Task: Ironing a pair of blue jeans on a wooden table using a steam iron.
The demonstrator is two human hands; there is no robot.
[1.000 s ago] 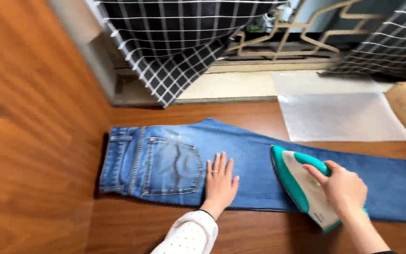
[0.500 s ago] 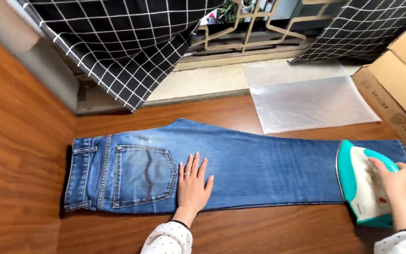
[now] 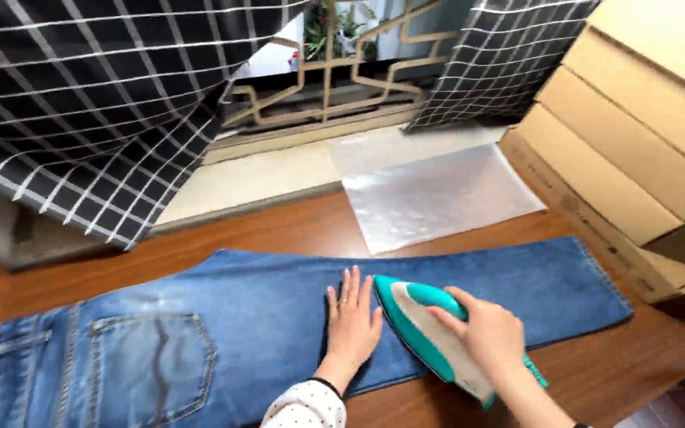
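My left hand [image 3: 352, 321] lies flat, fingers spread, on the blue denim jeans [image 3: 279, 317] laid along the wooden floor [image 3: 596, 372]. My right hand [image 3: 489, 337] is wrapped around the teal-and-white iron [image 3: 422, 329], now just beside the left hand, having come back from the hem end.

— What carries everything here?

— A wooden floor [image 3: 279, 230], brown and shiny, with the grain running sideways.

— And what lies directly on it?

— A pair of blue jeans [image 3: 223, 317] lies flat, folded lengthwise, with the waist at the left and the hem at the right. Behind the jeans, a clear plastic sheet [image 3: 438, 194] lies partly on the wood and partly on the pale sill. At the right, stacked cardboard boxes [image 3: 636, 158] stand on the floor, just beside the hem of the jeans.
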